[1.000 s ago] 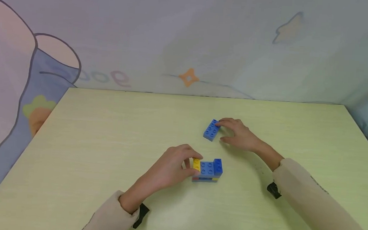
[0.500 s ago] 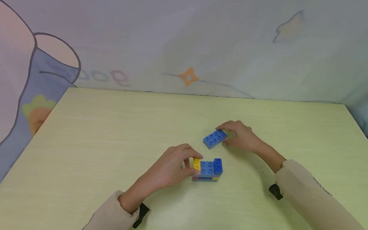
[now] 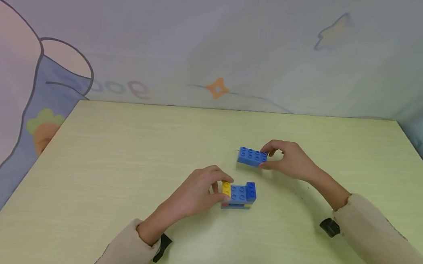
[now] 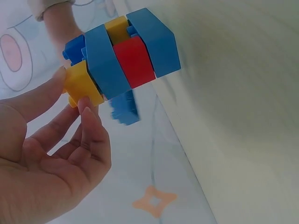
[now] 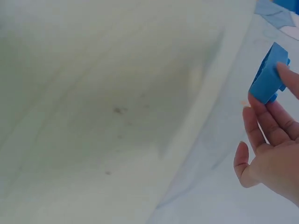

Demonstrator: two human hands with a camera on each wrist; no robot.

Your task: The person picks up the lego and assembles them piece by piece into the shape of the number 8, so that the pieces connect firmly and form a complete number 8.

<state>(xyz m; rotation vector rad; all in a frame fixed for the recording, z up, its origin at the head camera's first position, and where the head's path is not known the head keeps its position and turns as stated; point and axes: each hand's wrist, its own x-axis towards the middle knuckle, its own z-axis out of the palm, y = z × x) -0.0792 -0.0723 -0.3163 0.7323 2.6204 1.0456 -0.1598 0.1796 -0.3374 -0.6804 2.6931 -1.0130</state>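
A small stack of toy building bricks stands on the table. Its top carries a yellow brick on the left and a dark blue brick on the right. My left hand pinches the yellow brick between thumb and fingers. In the left wrist view a red brick shows between two blue layers. Behind the stack, my right hand pinches the right end of a blue eight-stud brick. The right wrist view shows this blue brick between thumb and fingertips, its hollow underside partly visible.
The pale wooden table reaches back to a printed cloth backdrop with cartoon shapes. Small dark specks mark the tabletop near the right arm. A black strap piece shows under the right sleeve.
My right hand has taken hold of the blue eight-stud brick, turned it nearly crosswise and drawn it slightly right. My left hand and the stack have stayed in place.
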